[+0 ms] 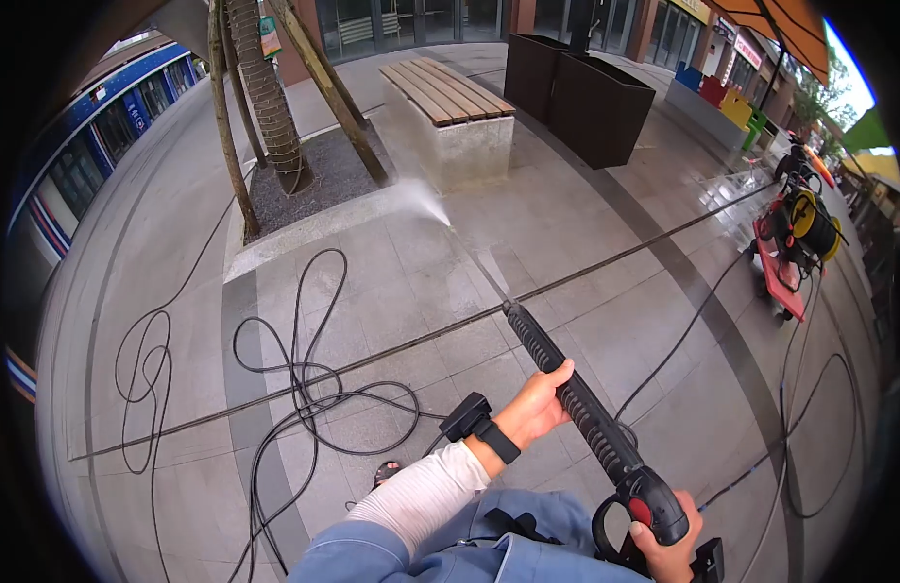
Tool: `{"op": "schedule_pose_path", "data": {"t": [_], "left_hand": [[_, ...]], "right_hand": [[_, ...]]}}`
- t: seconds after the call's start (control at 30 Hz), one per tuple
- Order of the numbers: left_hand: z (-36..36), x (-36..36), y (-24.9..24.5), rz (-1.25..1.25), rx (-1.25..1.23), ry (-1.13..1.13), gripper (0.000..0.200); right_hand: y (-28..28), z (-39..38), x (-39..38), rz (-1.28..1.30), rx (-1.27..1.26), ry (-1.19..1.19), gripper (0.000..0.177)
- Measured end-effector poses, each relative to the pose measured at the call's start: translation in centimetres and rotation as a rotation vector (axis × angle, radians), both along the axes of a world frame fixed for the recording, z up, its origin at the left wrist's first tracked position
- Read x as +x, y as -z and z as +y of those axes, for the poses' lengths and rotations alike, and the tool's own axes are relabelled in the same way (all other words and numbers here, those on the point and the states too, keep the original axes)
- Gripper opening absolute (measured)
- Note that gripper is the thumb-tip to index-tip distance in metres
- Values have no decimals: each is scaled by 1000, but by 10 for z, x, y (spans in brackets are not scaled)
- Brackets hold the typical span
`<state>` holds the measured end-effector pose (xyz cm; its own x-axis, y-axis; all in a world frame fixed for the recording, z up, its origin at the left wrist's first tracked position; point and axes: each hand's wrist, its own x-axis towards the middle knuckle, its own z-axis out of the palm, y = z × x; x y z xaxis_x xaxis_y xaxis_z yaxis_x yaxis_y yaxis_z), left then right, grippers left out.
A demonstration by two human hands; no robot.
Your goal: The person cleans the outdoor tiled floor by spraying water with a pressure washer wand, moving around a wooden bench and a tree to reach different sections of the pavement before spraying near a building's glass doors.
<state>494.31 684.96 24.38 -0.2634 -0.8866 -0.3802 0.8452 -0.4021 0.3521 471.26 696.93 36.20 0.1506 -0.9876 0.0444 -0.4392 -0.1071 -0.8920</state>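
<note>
A black pressure washer gun [588,413] runs diagonally across the view, its thin lance pointing up and to the left. White water spray [425,202] comes from the lance tip toward the paving beside a tree bed. My left hand [545,400] grips the ribbed barrel from the left side, fingers mostly hidden under it. At the rear, my right hand [671,544] is closed around the handle, the thumb by a red round part. The trigger fingers are largely hidden. A black strap with a small box [466,416] sits on my left wrist.
Black hose [304,389] lies in loops on the left paving. A wood-slatted concrete bench [459,146] and dark planters [586,102] stand ahead. A propped tree [265,107] rises from its gravel bed. A red cart with a yellow hose reel [814,225] stands right, with more hose trailing.
</note>
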Motion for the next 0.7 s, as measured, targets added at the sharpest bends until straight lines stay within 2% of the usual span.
{"op": "schedule_pose_path", "data": {"t": [0.07, 0.13, 0.2, 0.3, 0.33, 0.37, 0.4, 0.43, 0.5, 0.53, 0.6, 0.67, 0.7], "left_hand": [[8, 48, 8, 28, -9, 54, 29], [27, 90, 11, 97, 39, 133, 28], [47, 123, 7, 129, 40, 172, 29], [64, 167, 0, 129, 23, 260, 29], [65, 177, 0, 109, -2, 295, 29], [67, 183, -3, 137, 32, 286, 28], [68, 188, -7, 143, 27, 298, 28], [67, 188, -11, 182, 35, 245, 28], [66, 189, -23, 214, 9, 178, 25], [64, 193, -28, 213, 9, 187, 25], [57, 193, -31, 56, -85, 75, 22], [64, 200, -37, -45, -56, 49, 20], [74, 191, -21, -66, -39, 47, 21]], "right_hand": [[8, 27, 61, 62, -96, 43, 46], [-14, 59, 114, 346, 1, 62, 47], [-19, 77, 146, 444, -161, 41, 47], [-41, 100, 188, 285, 69, 150, 45], [-40, 107, 199, 229, 73, 192, 47], [-2, 114, 168, 273, 223, 93, 47], [2, 105, 176, 320, 376, -13, 47], [0, 122, 181, 325, 371, -5, 47], [-22, 162, 223, 317, -38, 297, 47], [-24, 172, 232, 316, -37, 306, 47], [-26, 197, 238, 81, 22, 424, 44], [-31, 221, 239, 147, -64, 437, 42], [-31, 233, 235, 54, 32, 465, 41]]}}
